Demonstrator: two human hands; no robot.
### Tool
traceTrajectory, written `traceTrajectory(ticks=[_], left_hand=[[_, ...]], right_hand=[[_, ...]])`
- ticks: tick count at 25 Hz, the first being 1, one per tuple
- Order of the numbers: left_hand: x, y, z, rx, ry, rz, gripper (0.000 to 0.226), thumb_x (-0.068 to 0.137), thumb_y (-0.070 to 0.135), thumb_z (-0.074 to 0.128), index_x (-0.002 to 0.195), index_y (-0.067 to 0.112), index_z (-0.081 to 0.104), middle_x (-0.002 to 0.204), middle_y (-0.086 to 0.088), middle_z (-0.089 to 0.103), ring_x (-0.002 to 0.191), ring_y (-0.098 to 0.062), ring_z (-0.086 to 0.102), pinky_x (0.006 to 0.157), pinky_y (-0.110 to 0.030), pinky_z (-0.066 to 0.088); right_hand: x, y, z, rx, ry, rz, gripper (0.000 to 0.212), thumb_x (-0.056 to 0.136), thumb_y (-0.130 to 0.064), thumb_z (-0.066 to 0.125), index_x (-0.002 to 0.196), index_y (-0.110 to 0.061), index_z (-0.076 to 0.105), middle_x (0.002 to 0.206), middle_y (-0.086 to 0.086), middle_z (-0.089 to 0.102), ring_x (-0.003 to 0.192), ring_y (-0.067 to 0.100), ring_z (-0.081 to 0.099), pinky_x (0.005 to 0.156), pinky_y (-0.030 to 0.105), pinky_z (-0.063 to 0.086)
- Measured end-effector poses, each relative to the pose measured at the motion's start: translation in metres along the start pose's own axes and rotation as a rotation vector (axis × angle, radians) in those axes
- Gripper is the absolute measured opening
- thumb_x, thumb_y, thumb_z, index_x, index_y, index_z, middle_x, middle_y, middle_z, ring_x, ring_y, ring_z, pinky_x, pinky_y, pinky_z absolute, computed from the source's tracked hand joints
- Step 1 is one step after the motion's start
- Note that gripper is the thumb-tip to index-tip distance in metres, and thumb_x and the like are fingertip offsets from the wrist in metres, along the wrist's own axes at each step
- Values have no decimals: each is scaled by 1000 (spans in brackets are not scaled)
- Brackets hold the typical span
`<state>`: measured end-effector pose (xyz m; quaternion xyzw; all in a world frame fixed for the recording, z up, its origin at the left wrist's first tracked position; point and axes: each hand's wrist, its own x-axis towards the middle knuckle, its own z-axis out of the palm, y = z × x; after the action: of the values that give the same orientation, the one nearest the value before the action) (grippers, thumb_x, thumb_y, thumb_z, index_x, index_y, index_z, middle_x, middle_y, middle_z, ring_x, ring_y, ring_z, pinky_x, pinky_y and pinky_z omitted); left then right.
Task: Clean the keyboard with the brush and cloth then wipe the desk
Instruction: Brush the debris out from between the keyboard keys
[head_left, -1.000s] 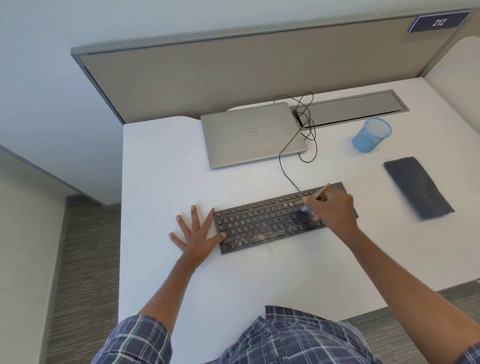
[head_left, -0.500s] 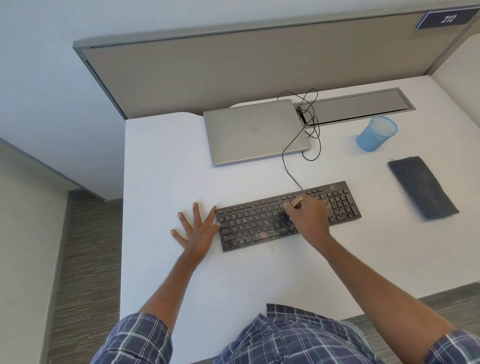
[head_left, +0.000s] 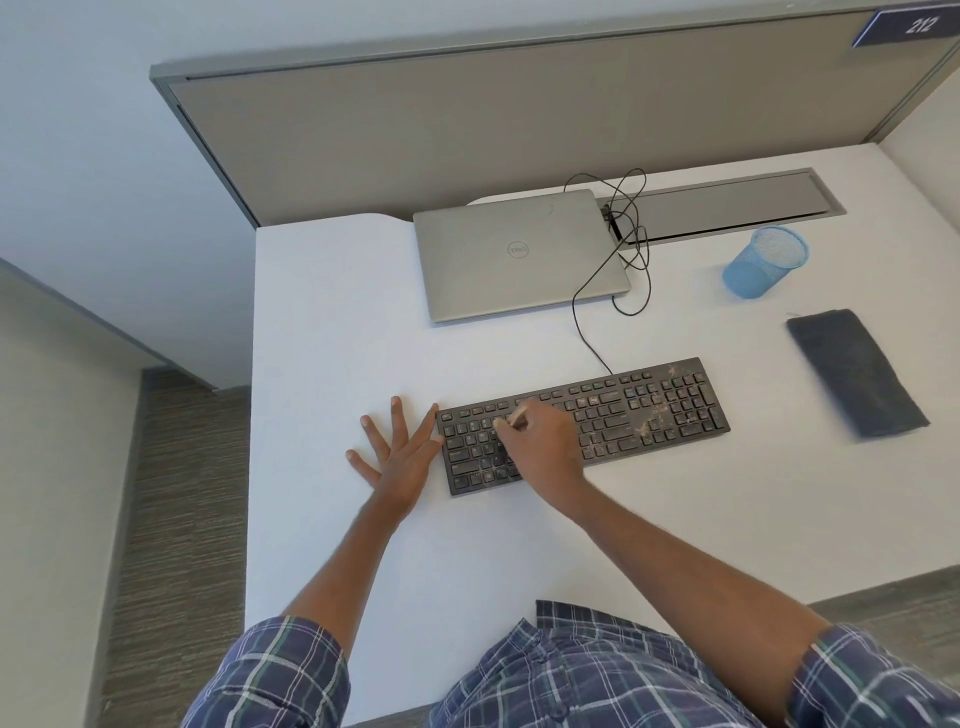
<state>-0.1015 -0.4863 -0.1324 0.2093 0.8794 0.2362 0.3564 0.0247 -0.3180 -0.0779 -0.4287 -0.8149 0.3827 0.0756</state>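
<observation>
Right hand (head_left: 540, 452) over the left half of the black keyboard (head_left: 649, 410), fingers curled round a thin brush (head_left: 516, 417). Only the pale handle end shows; bristles hidden, probably on the keys. Left hand (head_left: 400, 457) flat on the white desk (head_left: 337, 338), fingers spread wide, thumb and index touching the keyboard's left edge. Pale specks on the right-hand keys. Dark folded cloth (head_left: 857, 374) lies well right of the keyboard, untouched. Closed laptop (head_left: 519, 254) and blue mesh cup (head_left: 763, 262) behind.

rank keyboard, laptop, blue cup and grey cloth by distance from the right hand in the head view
1. keyboard, directly under the right hand holding the brush
2. laptop, behind the keyboard
3. blue cup and grey cloth, far right, too close to call
</observation>
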Motion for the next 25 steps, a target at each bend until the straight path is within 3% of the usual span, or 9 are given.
traceTrajectory(ticks=[11,18,22,25], left_hand=[[0,-3,-1,-2,-12,13,56,113,45,26,156,76,8,171,27,-32,153,-18,-46,115,-65,-34],[-2,-4,0,-15,-8,33,57,110,48,25,156,77,9,170,28,-33,151,-16,-48,114,-63,-37],[-3,-1,-1,-28,-11,29,61,110,42,29,157,76,10,171,27,-31,153,-16,-47,114,-63,-36],[-4,4,-4,3,-21,8,67,109,35,35,160,71,10,172,24,-32,153,-19,-46,114,-64,-35]], right_hand=[[-17,-34,41,25,-126,-41,20,93,-36,77,84,-18,73,75,-5,73,73,19,69,70,39,58],[-20,-30,39,-1,-244,-179,13,93,-27,80,85,-16,77,78,-4,75,69,15,63,67,35,55],[-23,-23,33,-148,-357,-343,14,94,-15,73,89,-24,83,93,0,70,85,21,67,75,38,55],[-18,-22,20,-220,-403,-295,17,95,-15,72,94,-28,84,100,-2,68,96,22,67,82,39,56]])
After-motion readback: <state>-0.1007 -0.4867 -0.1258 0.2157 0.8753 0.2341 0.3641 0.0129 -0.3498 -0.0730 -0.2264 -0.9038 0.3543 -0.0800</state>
